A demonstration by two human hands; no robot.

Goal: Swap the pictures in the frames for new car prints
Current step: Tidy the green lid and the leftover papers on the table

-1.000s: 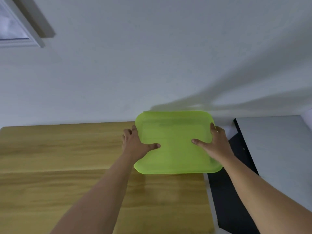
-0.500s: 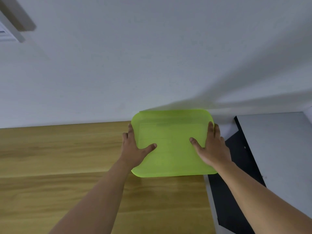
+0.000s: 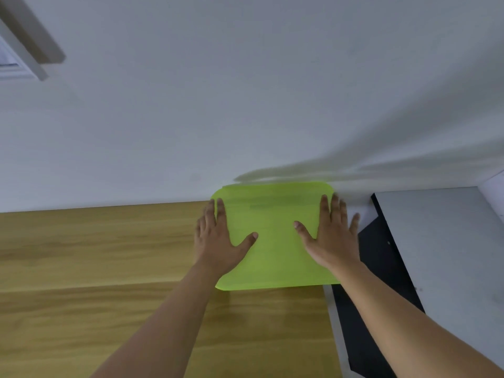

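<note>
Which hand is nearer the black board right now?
Right. The right hand lies flat on the right edge of the green tray, just beside the black board; the left hand rests flat on its left edge, farther away.

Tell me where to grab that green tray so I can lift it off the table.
Take the green tray by its left and right rims, one hand from each side. It lies flat on the table, far edge at the wall, so there is probably no room behind. The left hand and right hand lie flat on top, close to those rims.
</note>
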